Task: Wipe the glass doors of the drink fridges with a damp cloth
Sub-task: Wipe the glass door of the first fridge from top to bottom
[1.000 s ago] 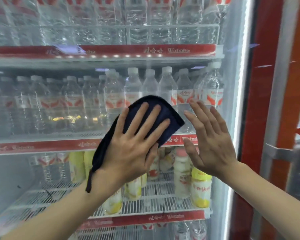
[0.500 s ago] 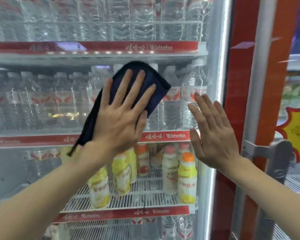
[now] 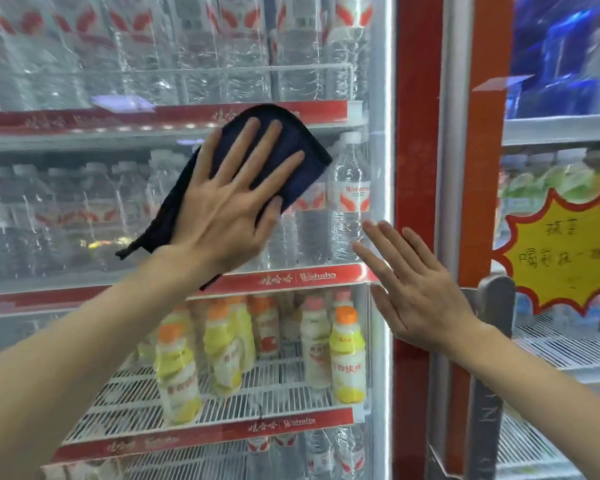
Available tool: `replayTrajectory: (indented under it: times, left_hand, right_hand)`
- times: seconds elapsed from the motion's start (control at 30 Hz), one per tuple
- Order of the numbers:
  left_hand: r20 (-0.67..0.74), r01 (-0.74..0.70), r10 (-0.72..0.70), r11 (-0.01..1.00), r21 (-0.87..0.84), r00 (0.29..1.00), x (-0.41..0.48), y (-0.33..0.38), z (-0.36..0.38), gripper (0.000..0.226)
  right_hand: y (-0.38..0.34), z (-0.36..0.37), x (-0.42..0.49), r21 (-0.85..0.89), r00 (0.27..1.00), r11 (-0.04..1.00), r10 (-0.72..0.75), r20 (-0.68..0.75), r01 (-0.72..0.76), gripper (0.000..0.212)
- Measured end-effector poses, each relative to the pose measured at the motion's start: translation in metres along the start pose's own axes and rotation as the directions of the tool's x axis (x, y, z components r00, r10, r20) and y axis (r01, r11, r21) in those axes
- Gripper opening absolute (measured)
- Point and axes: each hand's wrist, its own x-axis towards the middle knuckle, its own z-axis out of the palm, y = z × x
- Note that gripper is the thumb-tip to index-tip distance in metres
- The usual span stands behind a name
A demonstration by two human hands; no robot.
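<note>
Clear water bottles (image 3: pixel 350 192) with red-and-white labels crowd the upper shelves, behind red shelf strips (image 3: pixel 302 277) printed in white. Lower down, yellow drink bottles (image 3: pixel 347 355) with orange caps stand on a white wire rack (image 3: pixel 284 403) — a few pink-capped ones behind. To the right hangs a yellow starburst sign (image 3: pixel 565 254) edged in red.

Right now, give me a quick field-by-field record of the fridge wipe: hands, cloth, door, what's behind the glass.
left hand: flat, fingers spread, pressing the cloth to the glass
cloth: dark blue, folded, its top edge over the upper red shelf strip
right hand: open, empty, palm toward the door's right edge
glass door: shut
door handle: grey, upright, beside the right wrist
upper shelves: water bottles
lower shelf: yellow drink bottles with orange caps
neighbouring fridge: yellow starburst sign on its glass
</note>
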Motion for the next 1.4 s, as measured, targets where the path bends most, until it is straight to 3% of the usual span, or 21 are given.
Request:
replayTrajectory:
  times: [0.1,0.17,0.33,0.47,0.53,0.63,0.8,0.87,1.0,1.13,1.27,1.4]
  left_hand:
    - [-0.004,0.115,-0.115,0.993,-0.024,0.993,-0.008,0.030,0.006,0.058]
    - [0.000,0.111,-0.111,0.991,-0.072,0.994,-0.035,0.063,0.014,0.060]
    - [0.071,-0.129,0.138,0.985,-0.117,0.988,-0.109,0.130,0.034,0.063]
    - [0.082,-0.293,0.302,0.950,-0.107,0.950,-0.088,0.108,0.028,0.060]
    - [0.048,-0.248,0.251,0.966,-0.070,0.967,-0.052,0.084,0.022,0.058]
    - [0.026,-0.036,0.037,0.999,-0.034,0.999,-0.011,0.072,0.014,0.057]
    - [0.007,0.211,-0.211,0.976,-0.057,0.977,-0.029,0.119,0.024,0.059]
    - [0.012,0.216,-0.216,0.974,-0.072,0.976,-0.050,0.145,0.032,0.060]
    - [0.088,0.032,-0.026,0.997,-0.066,0.996,-0.095,0.191,0.040,0.064]
    - [0.076,-0.114,0.121,0.990,-0.082,0.990,-0.067,0.166,0.036,0.059]
    - [0.020,0.061,-0.059,0.996,-0.069,0.998,0.004,0.139,0.028,0.059]
    - [0.019,0.243,-0.243,0.965,-0.093,0.970,0.014,0.168,0.032,0.058]
  right_hand:
    - [-0.003,-0.011,0.003,0.048,1.000,0.999,0.013,0.011,-0.013,0.055]
    - [0.000,-0.022,0.002,0.090,1.000,0.996,0.022,0.004,-0.023,0.050]
    - [0.016,-0.040,-0.013,0.091,0.999,0.996,0.013,0.048,-0.018,0.043]
    - [0.024,-0.044,-0.021,0.106,0.998,0.994,-0.010,0.056,0.004,0.043]
    - [0.027,-0.043,-0.022,0.114,1.000,0.993,-0.010,0.022,0.007,0.043]
    - [0.025,-0.037,-0.024,0.108,0.998,0.994,0.029,-0.047,-0.024,0.043]
    - [0.023,-0.032,-0.027,0.094,0.975,0.984,0.167,-0.150,-0.154,0.037]
    - [0.022,-0.031,-0.027,0.091,0.972,0.982,0.177,-0.155,-0.164,0.035]
    - [0.022,-0.035,-0.028,0.125,0.972,0.979,0.178,-0.155,-0.159,0.035]
    - [0.026,-0.038,-0.033,0.193,0.972,0.968,0.190,-0.137,-0.162,0.035]
    - [0.029,-0.036,-0.040,0.344,0.952,0.925,0.236,-0.197,-0.158,0.037]
    - [0.030,-0.034,-0.040,0.426,0.928,0.891,0.280,-0.245,-0.156,0.032]
